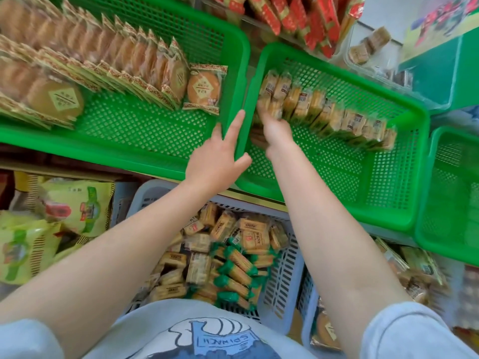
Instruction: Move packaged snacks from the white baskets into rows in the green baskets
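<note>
A green basket (388, 193) in the middle holds one slanting row of tan wrapped snacks (329, 112). My right hand (276, 132) is inside this basket at the row's left end, its fingers curled round several of the snack packs there; the fingertips are blurred. My left hand (220, 156) rests on the basket's left rim (246, 120) with the index finger straight and the thumb over the rim. Below, a white basket (285, 275) holds a loose heap of the same tan snacks (202, 265) and green-ended packs (238, 275).
A second green basket (145, 130) at the left holds rows of round cakes (108, 63). Another green basket (451, 203) sits at the right edge. Red packets (298, 14) lie at the top. Yellow-green bags (70, 211) fill a basket at lower left.
</note>
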Action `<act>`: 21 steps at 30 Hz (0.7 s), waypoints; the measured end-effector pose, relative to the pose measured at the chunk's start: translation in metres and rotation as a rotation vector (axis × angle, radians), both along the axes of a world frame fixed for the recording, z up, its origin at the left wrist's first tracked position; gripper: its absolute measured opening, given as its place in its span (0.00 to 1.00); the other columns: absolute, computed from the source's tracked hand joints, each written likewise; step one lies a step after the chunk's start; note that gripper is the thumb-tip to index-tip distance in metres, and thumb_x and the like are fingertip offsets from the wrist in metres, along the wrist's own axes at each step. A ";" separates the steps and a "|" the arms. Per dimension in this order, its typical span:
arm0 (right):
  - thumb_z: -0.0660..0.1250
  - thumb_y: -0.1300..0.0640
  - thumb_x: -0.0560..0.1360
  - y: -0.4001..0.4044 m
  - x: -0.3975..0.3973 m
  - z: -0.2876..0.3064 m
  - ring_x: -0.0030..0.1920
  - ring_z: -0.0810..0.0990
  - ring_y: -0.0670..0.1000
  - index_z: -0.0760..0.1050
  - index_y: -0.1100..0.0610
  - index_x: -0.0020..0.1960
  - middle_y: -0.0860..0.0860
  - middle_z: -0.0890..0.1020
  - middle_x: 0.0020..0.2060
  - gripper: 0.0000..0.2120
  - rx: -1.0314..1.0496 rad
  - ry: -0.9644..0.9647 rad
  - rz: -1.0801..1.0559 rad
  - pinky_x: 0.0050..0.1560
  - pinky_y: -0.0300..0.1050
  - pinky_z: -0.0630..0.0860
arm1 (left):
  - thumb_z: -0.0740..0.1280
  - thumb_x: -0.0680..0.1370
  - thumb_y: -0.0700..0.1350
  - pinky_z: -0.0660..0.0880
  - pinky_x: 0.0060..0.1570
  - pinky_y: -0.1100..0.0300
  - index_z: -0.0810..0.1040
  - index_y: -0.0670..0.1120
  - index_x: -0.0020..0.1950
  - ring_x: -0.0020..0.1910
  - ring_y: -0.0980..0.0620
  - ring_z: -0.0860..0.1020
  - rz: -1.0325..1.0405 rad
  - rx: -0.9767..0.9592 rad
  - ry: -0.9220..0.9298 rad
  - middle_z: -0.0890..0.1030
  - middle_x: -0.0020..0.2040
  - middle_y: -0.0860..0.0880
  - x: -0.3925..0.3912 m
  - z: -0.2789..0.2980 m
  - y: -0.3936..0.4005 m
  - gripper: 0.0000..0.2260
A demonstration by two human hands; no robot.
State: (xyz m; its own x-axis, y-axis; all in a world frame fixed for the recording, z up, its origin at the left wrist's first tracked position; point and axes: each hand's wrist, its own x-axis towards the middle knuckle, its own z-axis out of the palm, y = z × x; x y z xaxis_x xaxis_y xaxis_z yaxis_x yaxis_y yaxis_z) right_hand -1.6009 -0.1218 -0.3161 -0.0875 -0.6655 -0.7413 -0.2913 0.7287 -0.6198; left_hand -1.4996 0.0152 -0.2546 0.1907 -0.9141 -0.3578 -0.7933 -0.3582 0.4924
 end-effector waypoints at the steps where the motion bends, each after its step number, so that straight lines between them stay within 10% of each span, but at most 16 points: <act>1: 0.72 0.23 0.45 -0.006 -0.002 -0.009 0.56 0.83 0.60 0.68 0.58 0.72 0.56 0.82 0.61 0.64 -0.002 0.025 0.006 0.56 0.58 0.81 | 0.56 0.81 0.60 0.73 0.36 0.55 0.35 0.62 0.79 0.56 0.39 0.79 -0.002 -0.003 0.002 0.58 0.80 0.38 0.000 0.000 0.000 0.35; 11: 0.76 0.27 0.57 0.021 -0.012 0.037 0.60 0.81 0.58 0.49 0.56 0.81 0.58 0.74 0.70 0.66 0.033 0.020 0.085 0.62 0.60 0.78 | 0.57 0.80 0.60 0.76 0.40 0.52 0.36 0.62 0.79 0.56 0.38 0.78 -0.007 0.003 0.009 0.61 0.78 0.38 -0.001 0.000 0.001 0.36; 18: 0.68 0.57 0.81 0.122 -0.075 0.124 0.42 0.84 0.53 0.76 0.58 0.55 0.56 0.83 0.45 0.06 -0.253 -0.185 -0.010 0.48 0.47 0.83 | 0.58 0.84 0.55 0.65 0.71 0.46 0.52 0.46 0.82 0.77 0.38 0.61 -0.064 -0.103 -0.068 0.58 0.79 0.36 -0.013 0.024 0.028 0.30; 21: 0.67 0.58 0.81 0.174 -0.110 0.120 0.38 0.82 0.53 0.76 0.58 0.49 0.54 0.82 0.40 0.03 -0.195 -0.178 -0.075 0.42 0.46 0.82 | 0.60 0.82 0.49 0.74 0.58 0.48 0.72 0.42 0.70 0.64 0.40 0.74 -0.100 -0.421 0.009 0.75 0.66 0.40 -0.036 0.031 0.083 0.19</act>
